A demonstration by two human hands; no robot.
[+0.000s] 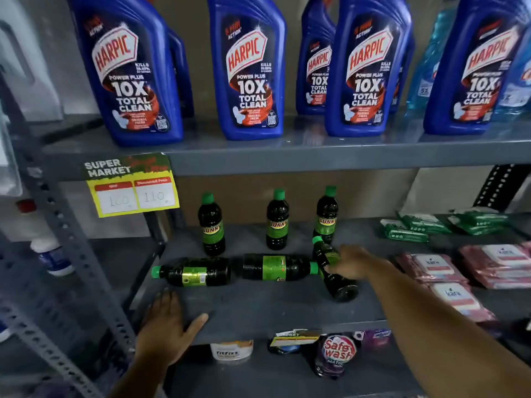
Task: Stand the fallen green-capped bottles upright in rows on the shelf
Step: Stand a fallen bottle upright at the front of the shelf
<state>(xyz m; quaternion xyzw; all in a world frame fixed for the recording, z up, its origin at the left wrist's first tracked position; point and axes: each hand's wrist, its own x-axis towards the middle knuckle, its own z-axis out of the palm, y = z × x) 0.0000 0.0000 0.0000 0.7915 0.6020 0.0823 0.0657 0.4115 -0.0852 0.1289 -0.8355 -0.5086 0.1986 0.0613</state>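
Head view: the right hand [352,264] is wrapped round the mid-body of a dark plastic green-capped bottle [333,268] lying on the grey metal shelf [258,308], fingers closed on its green label. That bottle's long axis runs from cap at approx 11 o'clock to base at approx 5 o'clock, so the cap end points away from the wrist and toward the back row; raising it likely means pivoting the cap up over the base. The left hand [166,326] lies flat and spread on the shelf's front lip at 7 o'clock, holding nothing. It's nearer to the left fallen bottle [192,272], whose cap points to 9 o'clock. The middle fallen bottle [277,268] lies crosswise too, cap at 3 o'clock, right by the held one; contact can't be told.

Count: 6 green-capped bottles, w/ 3 standing bottles [277,222] in the back row & 3 down in front.
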